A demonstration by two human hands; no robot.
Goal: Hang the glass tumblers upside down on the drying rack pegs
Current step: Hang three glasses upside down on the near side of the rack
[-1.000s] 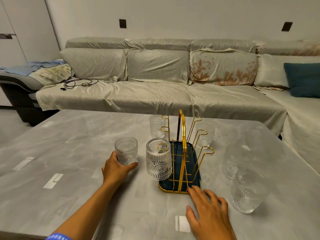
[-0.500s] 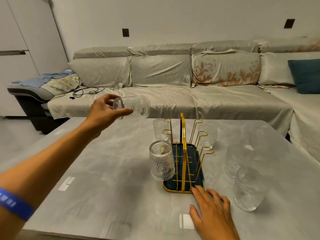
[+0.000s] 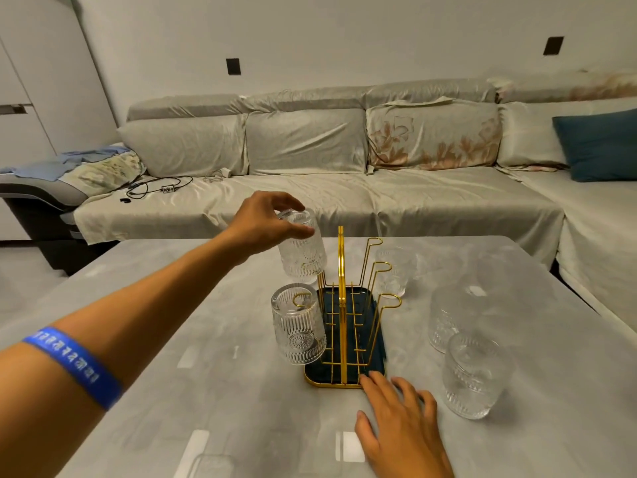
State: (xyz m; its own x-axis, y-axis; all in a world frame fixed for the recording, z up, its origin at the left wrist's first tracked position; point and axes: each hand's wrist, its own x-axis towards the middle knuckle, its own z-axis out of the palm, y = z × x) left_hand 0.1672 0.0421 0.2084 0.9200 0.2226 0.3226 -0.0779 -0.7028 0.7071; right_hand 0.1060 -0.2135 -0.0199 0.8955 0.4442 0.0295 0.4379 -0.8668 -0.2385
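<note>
The left hand (image 3: 267, 222) has its grip closed around the base end of a ribbed glass tumbler (image 3: 302, 248), fingers curled over the top and thumb across the near side, so that the mouth points down; holding it by the base leaves the open rim free to slide over a peg. The tumbler hangs in the air just left of the rack's upright handle (image 3: 341, 267), above the left row of pegs, roughly over the middle or far one, though which peg it is aimed at cannot be told because the glass hides the tip. The right hand (image 3: 400, 426) lies flat on the worktop (image 3: 155, 357) with its grip spread and holding nothing, fingertips touching the near edge of the drying rack (image 3: 344, 339), probably to keep the light wire frame from tipping or sliding while weight comes on from one side. One tumbler already hung (image 3: 299, 327) sits upside down on the near left peg, its gold loop visible through the glass, tilted outward as the slanted peg dictates. The three pegs on the right (image 3: 389, 301) stand bare, so the task looks less than half done. Three more tumblers wait on the worktop to the right: the nearest tumbler (image 3: 474, 376), one just behind it (image 3: 448, 317), and a far one (image 3: 394, 270) seen past the right pegs. Beyond the worktop stretches a covered sofa (image 3: 344, 167).
</note>
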